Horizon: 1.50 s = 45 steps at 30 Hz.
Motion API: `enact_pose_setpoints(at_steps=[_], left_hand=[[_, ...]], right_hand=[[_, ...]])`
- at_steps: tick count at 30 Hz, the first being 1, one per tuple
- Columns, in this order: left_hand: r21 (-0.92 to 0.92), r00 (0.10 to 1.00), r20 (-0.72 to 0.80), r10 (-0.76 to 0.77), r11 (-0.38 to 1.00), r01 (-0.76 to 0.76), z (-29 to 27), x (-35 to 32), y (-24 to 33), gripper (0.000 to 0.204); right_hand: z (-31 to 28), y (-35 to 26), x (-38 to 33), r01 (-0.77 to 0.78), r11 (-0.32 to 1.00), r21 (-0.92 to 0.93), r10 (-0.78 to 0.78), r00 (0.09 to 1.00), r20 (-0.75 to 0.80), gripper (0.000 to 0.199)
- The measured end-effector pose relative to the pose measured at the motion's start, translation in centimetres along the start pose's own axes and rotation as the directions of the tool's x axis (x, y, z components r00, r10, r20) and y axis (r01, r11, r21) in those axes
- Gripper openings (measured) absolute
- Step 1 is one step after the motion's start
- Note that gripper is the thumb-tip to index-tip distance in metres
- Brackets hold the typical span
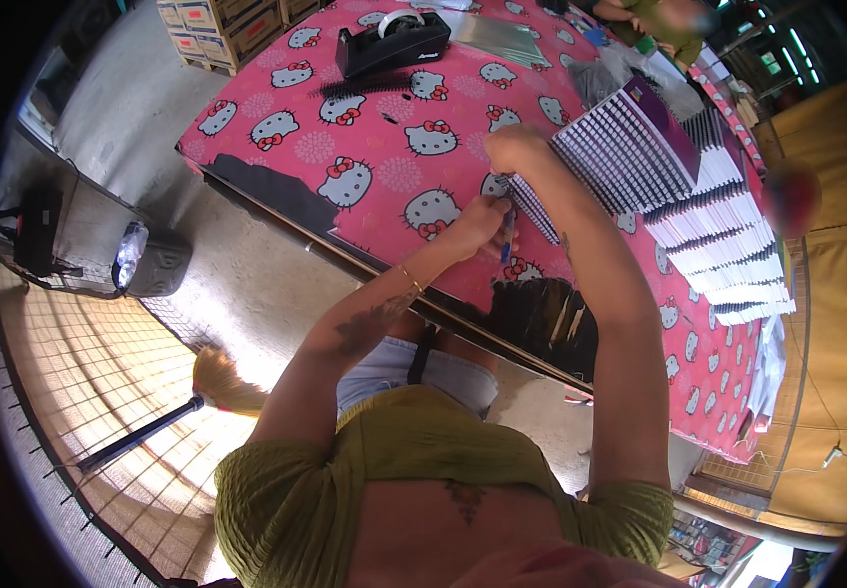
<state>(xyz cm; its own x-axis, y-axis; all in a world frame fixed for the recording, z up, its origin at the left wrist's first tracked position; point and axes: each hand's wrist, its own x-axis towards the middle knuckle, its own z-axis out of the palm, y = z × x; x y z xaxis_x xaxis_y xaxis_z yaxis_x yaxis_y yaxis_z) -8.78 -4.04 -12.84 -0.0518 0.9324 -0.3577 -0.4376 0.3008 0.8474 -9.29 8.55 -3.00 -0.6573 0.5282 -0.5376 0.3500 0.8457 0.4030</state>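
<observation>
My left hand (482, 225) is closed around a slim blue-handled tool (509, 237) beside the lower end of a spiral-bound notebook; its exact kind is too small to tell. My right hand (515, 150) is bent over the notebook's upper end, fingers curled down and mostly hidden, so what they grip does not show. That notebook's coiled edge (538, 214) passes under my right forearm. Just right of it stands a stack of spiral-bound notebooks (612, 147) with a purple cover on top. Farther right, several more bound notebooks (722, 230) lie in overlapping rows.
A pink cartoon-print cover (374, 230) spreads over the table, torn along the near edge. Toward the back are a black tape dispenser (392, 44), black coils (365, 86) and clear sheets (497, 37). Another person (654, 24) is at the far right. A broom (223, 382) leans at left.
</observation>
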Motion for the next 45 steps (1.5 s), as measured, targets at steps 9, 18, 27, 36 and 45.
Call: enact_pose_setpoints(at_steps=[9, 18, 27, 36, 45], left_hand=[[0.015, 0.999, -0.013, 0.043, 0.999, -0.043, -0.5, 2.0, -0.1, 0.031], [-0.108, 0.996, 0.04, -0.076, 0.991, 0.08, -0.4, 0.4, 0.4, 0.032], [-0.094, 0.999, 0.007, -0.045, 0.995, 0.045, -0.1, 1.4, 0.2, 0.032], [-0.194, 0.991, 0.083, -0.11, 0.973, 0.124, -1.1, 1.2, 0.7, 0.038], [-0.199, 0.989, 0.045, -0.142, 0.969, 0.148, -1.3, 2.8, 0.1, 0.031]], right_hand=[[0.9, 0.1, 0.7, -0.01, 0.999, -0.034, 0.012, 0.999, 0.048, 0.032], [0.4, -1.1, 0.4, -0.041, 0.998, 0.04, 0.04, 0.999, 0.032, 0.026], [1.6, -0.5, 1.1, 0.041, 0.998, -0.051, -0.037, 0.997, 0.072, 0.03], [1.3, -1.1, 0.4, -0.005, 0.998, 0.062, 0.005, 1.0, 0.001, 0.025], [1.7, -1.3, 1.0, 0.014, 0.999, 0.037, -0.013, 1.0, -0.016, 0.025]])
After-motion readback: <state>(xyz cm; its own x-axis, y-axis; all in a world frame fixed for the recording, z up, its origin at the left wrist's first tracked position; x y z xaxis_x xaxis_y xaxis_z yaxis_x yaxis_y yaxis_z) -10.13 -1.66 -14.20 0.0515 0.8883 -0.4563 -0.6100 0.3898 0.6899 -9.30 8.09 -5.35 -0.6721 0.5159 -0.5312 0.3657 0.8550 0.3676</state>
